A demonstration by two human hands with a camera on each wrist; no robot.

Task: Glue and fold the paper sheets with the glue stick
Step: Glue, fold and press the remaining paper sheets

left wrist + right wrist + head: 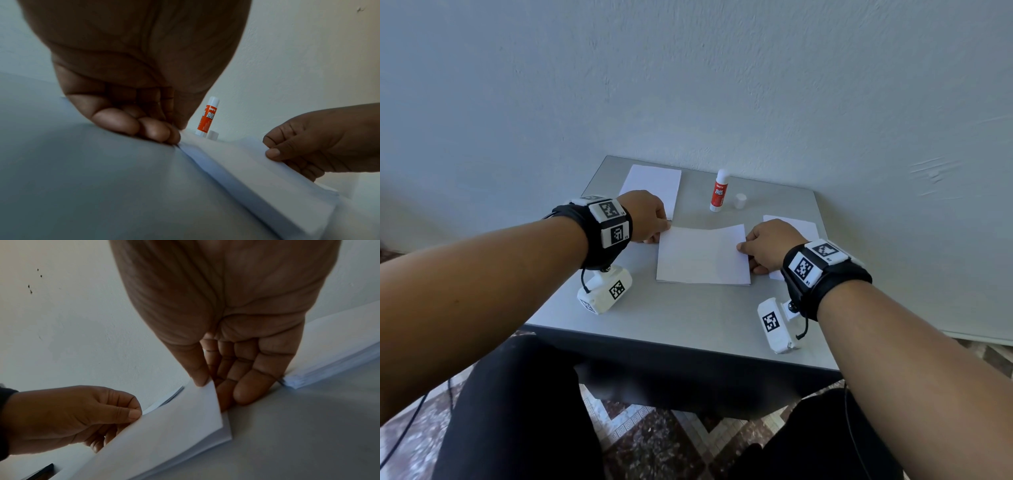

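Mid-desk [688, 318], the left hand [649, 216] and right hand [770, 245] each pinch a far corner of the folded paper sheet [702, 257]; the uncapped glue stick [719, 190] stands beyond it, bare desk toward the near edge.

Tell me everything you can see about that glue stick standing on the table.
The glue stick is a slim plastic tube with a white top and base and an orange-red label printed "GLUE STICK" in white. It stands upright on the grey table near the wall, beyond the sheet being folded. Its small white cap is off and stands just beside it, to the right in the head view. Neither hand touches it; only the table does. Whether any glue protrudes is too small to tell.
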